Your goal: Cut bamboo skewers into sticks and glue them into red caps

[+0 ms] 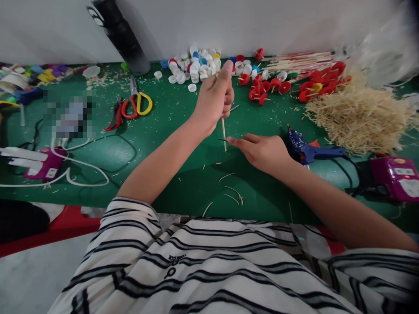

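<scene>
My left hand [214, 98] is closed in a fist around a thin wooden stick [224, 131], whose lower end points down towards me over the green table. Between the pinched fingers of my right hand [263, 152] is a small thin dark blade [223, 140]. The blade lies across the stick close to its lower end and appears to touch it; most of it is hidden by my fingers. Curled wood shavings [234, 190] are scattered on the table below both hands.
Behind my hands lies a pile of bottle caps [199, 63], with red caps on sticks [262, 87] beside it. Scissors [136, 98], red-handled pliers [115, 115] and a black bottle [122, 39] stand left. A blue glue gun [307, 150], wood shavings [363, 115] and a purple power socket [394, 176] are right.
</scene>
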Available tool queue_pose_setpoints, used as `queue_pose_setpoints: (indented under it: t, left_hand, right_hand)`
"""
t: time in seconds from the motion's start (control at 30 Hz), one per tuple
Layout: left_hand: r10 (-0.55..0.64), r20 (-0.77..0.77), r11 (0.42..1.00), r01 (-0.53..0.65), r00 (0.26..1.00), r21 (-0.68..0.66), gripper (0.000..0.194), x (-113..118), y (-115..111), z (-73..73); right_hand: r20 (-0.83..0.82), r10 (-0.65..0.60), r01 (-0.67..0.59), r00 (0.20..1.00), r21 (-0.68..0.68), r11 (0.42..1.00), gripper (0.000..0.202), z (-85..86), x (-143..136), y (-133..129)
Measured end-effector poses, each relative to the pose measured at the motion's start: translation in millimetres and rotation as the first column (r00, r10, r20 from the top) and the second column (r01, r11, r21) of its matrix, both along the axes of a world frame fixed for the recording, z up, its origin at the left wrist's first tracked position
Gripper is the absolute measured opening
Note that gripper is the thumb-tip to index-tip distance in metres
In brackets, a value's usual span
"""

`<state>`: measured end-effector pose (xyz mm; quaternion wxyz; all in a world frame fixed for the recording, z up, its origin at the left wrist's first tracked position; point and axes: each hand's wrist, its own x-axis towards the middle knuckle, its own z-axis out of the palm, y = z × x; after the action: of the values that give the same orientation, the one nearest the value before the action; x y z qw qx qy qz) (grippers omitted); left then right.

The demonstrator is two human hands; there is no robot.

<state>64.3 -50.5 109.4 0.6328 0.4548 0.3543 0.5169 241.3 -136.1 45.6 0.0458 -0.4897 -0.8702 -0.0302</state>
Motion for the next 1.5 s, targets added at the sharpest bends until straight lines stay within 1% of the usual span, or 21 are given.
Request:
queue_pose_setpoints:
  t: [0.07, 0.2, 0.3, 0.5, 0.6, 0.7, 0.8, 0.93, 0.97, 1.03, 1.13, 1.2, 1.27, 1.33, 1.37, 1.4, 1.43, 1.47, 1.5]
  left_hand:
    - [0.02, -0.006, 1.0, -0.02, 1.0, 0.012, 0.061, 2, -1, -1.3]
    - [0.011, -0.017, 1.0, -0.01, 1.0, 0.011, 0.059, 1, 0, -2.2]
    - [0.011, -0.019, 1.0, -0.011, 1.0, 0.012, 0.057, 0, 1, -2.2]
    - [-0.028, 0.013, 1.0, 0.028, 1.0, -0.006, 0.062, 0, -1, -2.9]
    - [-0.055, 0.024, 0.998, 0.055, 0.998, 0.021, 0.062, 0, -2, -3.8]
    - [-0.053, 0.032, 0.998, 0.052, 0.998, 0.022, 0.063, -1, -1, -4.1]
    - [-0.06, 0.051, 0.997, 0.062, 0.997, -0.038, 0.062, -4, 1, -2.5]
    - [-0.071, 0.175, 0.972, 0.107, 0.982, -0.21, 0.059, -5, 2, 1.3]
    - [-0.079, 0.187, 0.966, 0.121, 0.979, -0.227, 0.059, -5, 2, 1.9]
    - [-0.11, 0.155, 0.973, 0.138, 0.982, -0.185, 0.059, -5, 2, 2.0]
    - [-0.148, 0.047, 0.988, 0.15, 0.988, -0.045, 0.059, -5, 3, 0.5]
    - [-0.16, 0.01, 0.987, 0.16, 0.987, -0.013, 0.059, -5, 3, -0.5]
    - [-0.15, -0.002, 0.989, 0.15, 0.989, -0.01, 0.061, -5, 3, -0.6]
    - [-0.136, -0.001, 0.991, 0.136, 0.991, 0.013, 0.061, -5, 1, 0.4]
    - [-0.122, 0.004, 0.992, 0.122, 0.993, 0.04, 0.059, -5, 1, 1.2]
    - [-0.143, -0.011, 0.989, 0.143, 0.99, 0.04, 0.059, -6, 0, 2.1]
    - [-0.144, -0.01, 0.989, 0.144, 0.99, 0.039, 0.059, -6, -1, 3.0]
    - [-0.147, -0.012, 0.989, 0.148, 0.989, 0.021, 0.059, -6, -2, 3.7]
    - [-0.138, -0.009, 0.99, 0.138, 0.99, 0.004, 0.059, -6, -2, 4.1]
  right_hand:
    - [-0.013, -0.007, 0.007, 1.0, -0.028, 1.0, 0.05, -1.8, 0, 0]
    - [-0.039, -0.028, 0.025, 0.999, -0.08, 0.997, 0.048, -4.6, 3, 0]
    - [-0.053, -0.02, 0.015, 0.998, -0.098, 0.995, 0.046, -2.4, 3, 1]
    - [-0.073, -0.003, -0.007, 0.997, -0.142, 0.99, 0.047, 4.9, 4, -2]
    - [-0.079, 0.019, -0.03, 0.997, -0.144, 0.989, 0.046, 3.1, 7, -6]
    - [-0.043, 0.033, -0.04, 0.999, -0.171, 0.984, 0.046, 0.3, 10, -10]
    - [-0.011, 0.025, -0.027, 1.0, -0.181, 0.983, 0.047, -0.4, 12, -14]
    - [-0.061, 0.028, -0.039, 0.998, -0.188, 0.981, 0.045, -0.6, 15, -10]
    - [-0.085, 0.03, -0.046, 0.996, -0.19, 0.981, 0.044, -0.5, 17, -8]
    - [-0.15, 0.028, -0.056, 0.988, -0.189, 0.98, 0.042, 1.1, 20, -4]
    - [-0.262, 0.031, -0.088, 0.965, -0.21, 0.974, 0.042, 11.2, 25, -4]
    - [-0.3, 0.041, -0.12, 0.953, -0.249, 0.961, 0.042, 23.6, 28, -6]
    - [-0.292, 0.038, -0.114, 0.956, -0.245, 0.963, 0.04, 37.6, 31, -10]
    - [-0.246, 0.019, -0.061, 0.969, -0.167, 0.984, 0.039, 49.7, 34, -14]
    - [-0.214, 0.007, -0.034, 0.977, -0.126, 0.991, 0.039, 54.2, 35, -16]
    - [-0.185, -0.002, -0.017, 0.983, -0.098, 0.995, 0.039, 57.6, 36, -19]
    - [-0.17, -0.005, -0.012, 0.985, -0.098, 0.995, 0.039, 60.0, 36, -22]
    - [-0.186, -0.001, -0.025, 0.983, -0.135, 0.99, 0.038, 61.5, 35, -28]
    - [-0.236, 0.003, -0.053, 0.972, -0.207, 0.977, 0.038, 62.2, 32, -35]
